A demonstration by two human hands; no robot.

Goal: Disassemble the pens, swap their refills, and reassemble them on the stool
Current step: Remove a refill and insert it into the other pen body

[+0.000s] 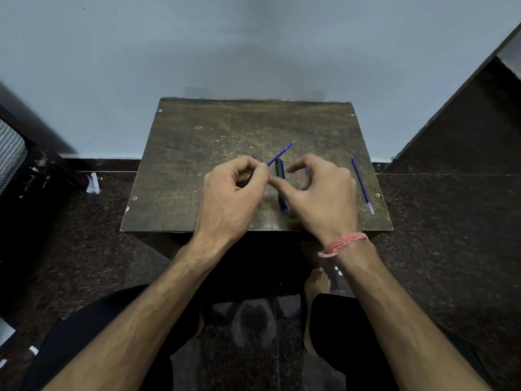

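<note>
1 refill [363, 185] lies near the stool's [197, 153] right edge; left grip [235, 193] pinches another refill [280, 153], right grip [321, 190] loosely curled.

Both forearms reach forward side by side, bare to the elbow. The left hand [229, 193] has its fingers curled in, fingertips pinched together. The right hand [321, 196] arches beside it, fingers bent, thumb stretched toward the left hand's fingertips.

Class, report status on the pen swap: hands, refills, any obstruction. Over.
Left hand pinching blue refill, tip pointing away. Right hand curled, contents unclear. Second refill lies on stool at right; pen body between hands. Nothing obstructing.
</note>
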